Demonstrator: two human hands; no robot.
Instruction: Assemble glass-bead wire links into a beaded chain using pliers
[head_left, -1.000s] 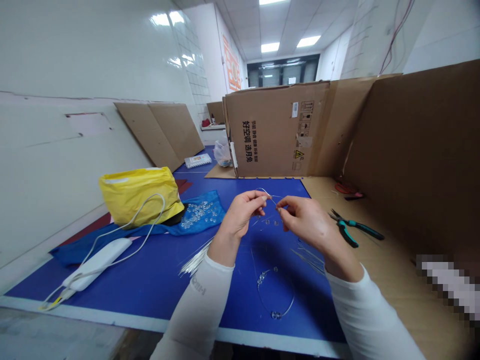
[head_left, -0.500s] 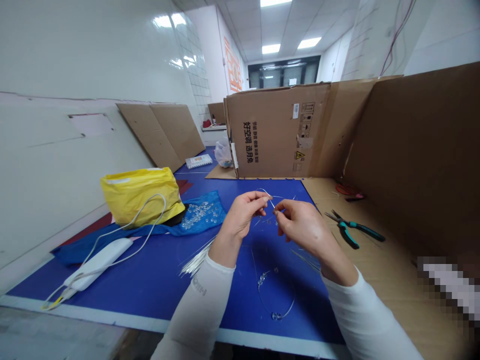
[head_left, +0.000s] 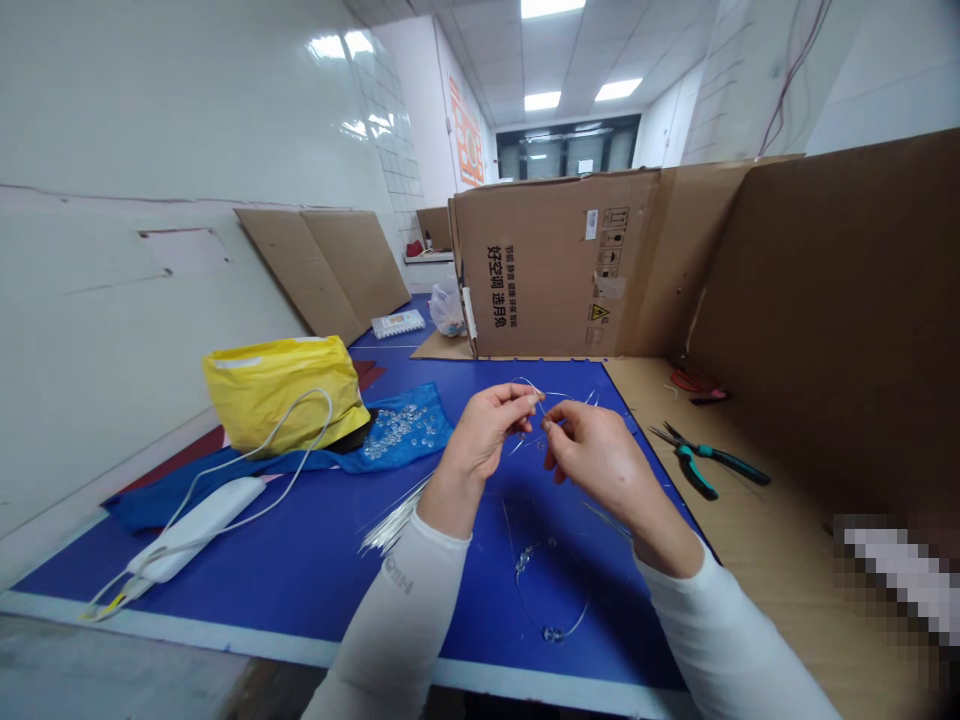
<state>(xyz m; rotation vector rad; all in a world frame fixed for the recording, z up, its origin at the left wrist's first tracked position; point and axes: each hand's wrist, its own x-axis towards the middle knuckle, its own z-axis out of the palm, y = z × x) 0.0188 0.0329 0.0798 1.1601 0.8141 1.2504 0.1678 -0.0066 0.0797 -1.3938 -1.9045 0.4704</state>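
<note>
A thin silvery wire (head_left: 532,384) loops above the blue tabletop, pinched between the thumb and fingers of my left hand (head_left: 487,425). Just to its right, the curled fingers of my right hand (head_left: 589,440) close on the same wire, their tips almost meeting the left ones. Below my hands lies a wire loop strung with clear beads (head_left: 553,634). A bundle of straight silvery wires (head_left: 394,522) sits beside my left forearm, and a few more thin wires (head_left: 609,520) show near my right wrist. Exactly how the fingertips grip is too small to tell.
Clear beads (head_left: 401,430) are spread on a blue cloth (head_left: 431,400) at left, by a yellow bag (head_left: 281,395). A white power strip (head_left: 196,530) trails its cable. Green-handled pliers (head_left: 705,455) lie on cardboard at right. A big cardboard box (head_left: 555,265) walls off the back.
My right hand has shifted slightly left, its fingertips nearer my left hand. My left hand stays almost still, holding the wire.
</note>
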